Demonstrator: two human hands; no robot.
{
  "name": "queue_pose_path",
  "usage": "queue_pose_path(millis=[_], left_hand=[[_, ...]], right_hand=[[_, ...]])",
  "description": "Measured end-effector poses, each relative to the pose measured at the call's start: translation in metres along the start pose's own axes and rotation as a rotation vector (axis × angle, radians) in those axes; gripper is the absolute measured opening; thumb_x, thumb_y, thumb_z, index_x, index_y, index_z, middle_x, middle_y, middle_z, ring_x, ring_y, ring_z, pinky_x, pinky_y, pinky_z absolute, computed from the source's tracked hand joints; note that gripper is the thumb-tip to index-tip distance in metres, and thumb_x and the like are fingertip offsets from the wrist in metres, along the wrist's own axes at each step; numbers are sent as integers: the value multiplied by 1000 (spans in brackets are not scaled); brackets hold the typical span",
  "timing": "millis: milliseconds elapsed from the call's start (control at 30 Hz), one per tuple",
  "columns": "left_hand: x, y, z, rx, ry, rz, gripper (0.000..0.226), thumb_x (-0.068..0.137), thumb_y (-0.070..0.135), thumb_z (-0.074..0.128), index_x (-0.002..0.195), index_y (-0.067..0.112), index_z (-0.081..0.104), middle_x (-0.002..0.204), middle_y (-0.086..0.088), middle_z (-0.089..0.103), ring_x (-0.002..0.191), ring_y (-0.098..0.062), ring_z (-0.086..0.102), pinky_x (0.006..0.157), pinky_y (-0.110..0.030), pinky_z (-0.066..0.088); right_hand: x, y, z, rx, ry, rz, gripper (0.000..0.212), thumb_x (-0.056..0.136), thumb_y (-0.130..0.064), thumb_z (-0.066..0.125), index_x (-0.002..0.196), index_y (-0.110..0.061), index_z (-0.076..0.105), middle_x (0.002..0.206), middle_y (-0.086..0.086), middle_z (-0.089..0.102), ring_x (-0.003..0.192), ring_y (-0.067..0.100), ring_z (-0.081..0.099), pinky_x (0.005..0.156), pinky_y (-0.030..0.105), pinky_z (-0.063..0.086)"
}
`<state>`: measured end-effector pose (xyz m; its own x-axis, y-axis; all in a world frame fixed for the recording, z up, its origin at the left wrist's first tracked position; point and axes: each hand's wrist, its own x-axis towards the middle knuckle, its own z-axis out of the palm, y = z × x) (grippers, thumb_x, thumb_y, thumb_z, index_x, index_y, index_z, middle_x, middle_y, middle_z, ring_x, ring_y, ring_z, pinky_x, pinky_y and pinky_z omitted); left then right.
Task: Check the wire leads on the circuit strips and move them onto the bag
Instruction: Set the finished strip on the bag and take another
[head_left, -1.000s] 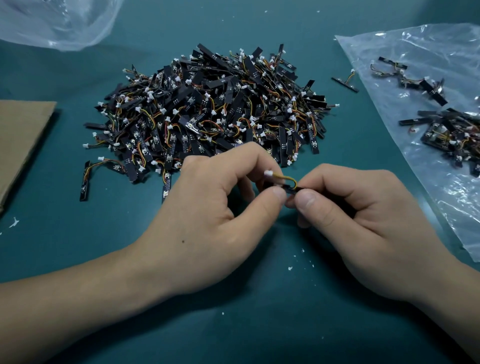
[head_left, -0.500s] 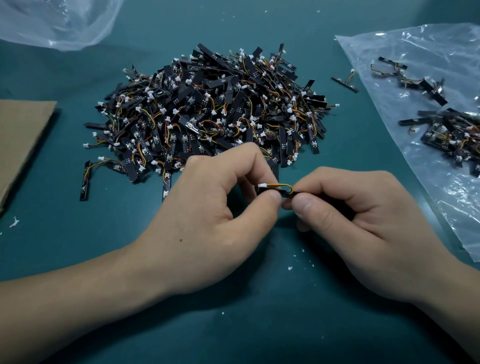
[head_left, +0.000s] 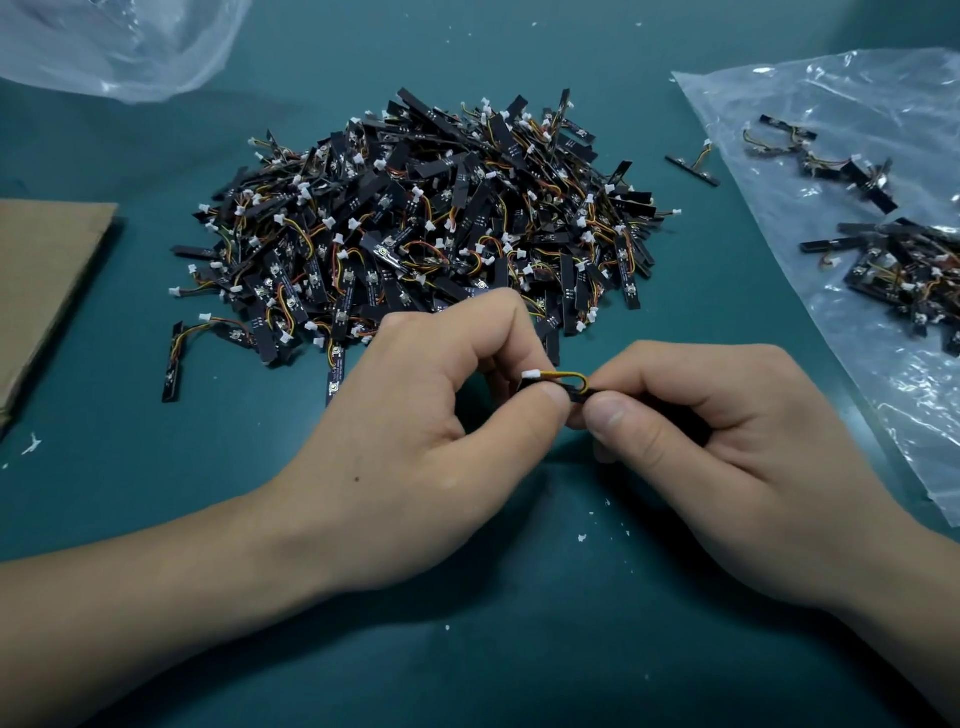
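Between pile and bag, left hand (head_left: 415, 447) and right hand (head_left: 727, 457) pinch one circuit strip (head_left: 574, 392).

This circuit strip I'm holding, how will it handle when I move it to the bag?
The circuit strip is likely stiff: it is a flat black board, pinched between the left hand and right hand. Its wire lead curls in a loop, so probably floppy and apt to snag. Fingertips alone hold it, so likely light.

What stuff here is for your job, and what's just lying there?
For the job: held circuit strip, pinched by left hand and right hand; pile of circuit strips; flat bag; strips on bag.
Lying about: cardboard; crumpled bag; white crumbs.
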<state>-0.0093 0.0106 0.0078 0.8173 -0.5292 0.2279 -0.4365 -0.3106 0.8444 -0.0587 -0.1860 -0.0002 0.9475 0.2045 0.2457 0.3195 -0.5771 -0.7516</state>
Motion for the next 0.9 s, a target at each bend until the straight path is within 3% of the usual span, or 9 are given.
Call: queue_pose_path(millis=[100,267,400,500,633,767,833,900], left_hand=[[0,0,0,-24,13,8,14,88,24,64,76,19,59,73,2,64,73,-20,59,69,-26,43],[0,-1,0,-40,-9,28,14,89,22,64,77,16,60,73,0,64,71,-21,59,65,-32,46],[0,-2,0,-42,-36,31,12,91,20,62,79,18,62,70,6,60,66,-11,55,62,-17,41],[1,-5,2,5,-53,43,13,93,22,63,81,19,64,64,11,56,60,-5,51,59,-11,35],[1,-6,1,-61,-18,38,12,97,30,60,96,21,69,83,6,68,81,-12,64,72,-16,46],[0,-7,0,-148,10,32,40,100,37,40,129,17,59,112,4,68,113,-20,61,94,-23,46],[0,-6,-1,-138,47,32,37,100,33,40,126,17,60,112,9,67,112,-14,61,93,-18,44],[0,-6,-2,-91,73,22,26,99,29,48,117,21,64,104,18,65,104,-7,61,89,-15,42]], right_hand=[[0,0,-1,3,4,5,23,98,-33,55,81,-25,69,69,-7,63,65,15,61,59,24,44],[-1,-1,-2,-5,-27,0,26,94,-35,56,71,-25,64,61,-6,56,58,13,54,54,24,39],[-1,1,-3,-66,-116,-2,42,95,-38,50,60,-19,38,55,0,34,51,14,37,49,29,31],[-2,1,-3,-68,-116,-20,43,94,-34,48,59,-15,33,55,1,29,50,15,33,49,29,29],[-3,3,-2,-25,-100,-13,45,97,-36,48,59,-11,47,53,3,37,49,16,38,49,31,33],[-2,3,-2,43,-68,38,51,97,-41,48,61,-6,52,54,10,42,49,22,42,50,37,35],[-2,3,-2,102,-29,60,48,98,-42,48,62,-10,50,55,9,43,50,19,41,49,33,34],[1,4,-3,236,116,77,37,104,-36,49,72,-18,56,58,4,48,49,14,42,49,24,34]])
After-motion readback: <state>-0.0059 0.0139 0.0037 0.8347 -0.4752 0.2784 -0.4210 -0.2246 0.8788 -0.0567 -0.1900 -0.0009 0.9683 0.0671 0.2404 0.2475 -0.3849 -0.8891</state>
